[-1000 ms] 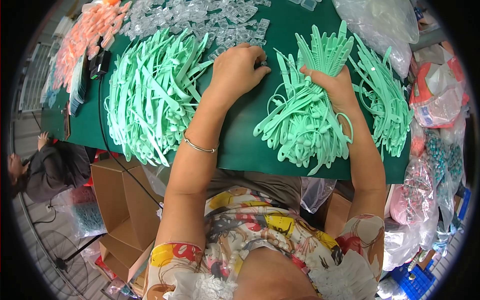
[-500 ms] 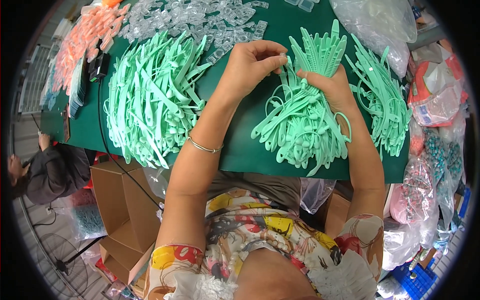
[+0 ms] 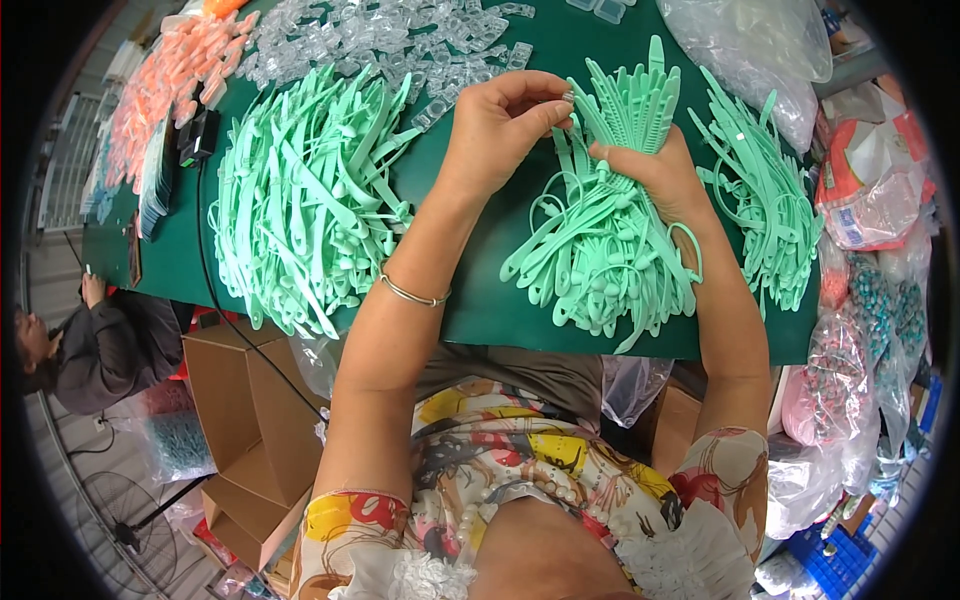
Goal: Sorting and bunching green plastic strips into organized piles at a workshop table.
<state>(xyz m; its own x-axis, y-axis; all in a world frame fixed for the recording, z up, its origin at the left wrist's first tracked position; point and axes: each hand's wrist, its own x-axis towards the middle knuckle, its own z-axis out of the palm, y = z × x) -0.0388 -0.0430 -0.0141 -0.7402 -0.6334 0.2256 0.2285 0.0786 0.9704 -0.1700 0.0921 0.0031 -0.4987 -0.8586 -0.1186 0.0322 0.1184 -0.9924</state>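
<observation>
My right hand (image 3: pixel 665 170) is wrapped round a thick bundle of mint-green ridged plastic straps (image 3: pixel 635 105). Their toothed ends fan out above the fist, while rounded ends and thin loops (image 3: pixel 610 270) hang below onto the table. At the bundle's left edge, my left hand (image 3: pixel 510 125) pinches a small clear plastic piece (image 3: pixel 568 97) between thumb and forefinger. It meets the tip of one strap there; whether the strap passes through it is too small to tell. More loose straps lie in a large heap (image 3: pixel 300 200) on the left and a smaller pile (image 3: pixel 765 200) on the right.
Clear plastic pieces (image 3: pixel 380 40) spread over the far side of the green table (image 3: pixel 470 270), with orange pieces (image 3: pixel 175 80) at far left. A black cable (image 3: pixel 203 240) runs down past a cardboard box (image 3: pixel 240 400). Another person (image 3: pixel 110 340) is at left; filled bags (image 3: pixel 870 190) stand right.
Both hands have shifted slightly up and left, and the strap tips have tilted left with them. The left fingertips, still pinched, have come against a strap end.
</observation>
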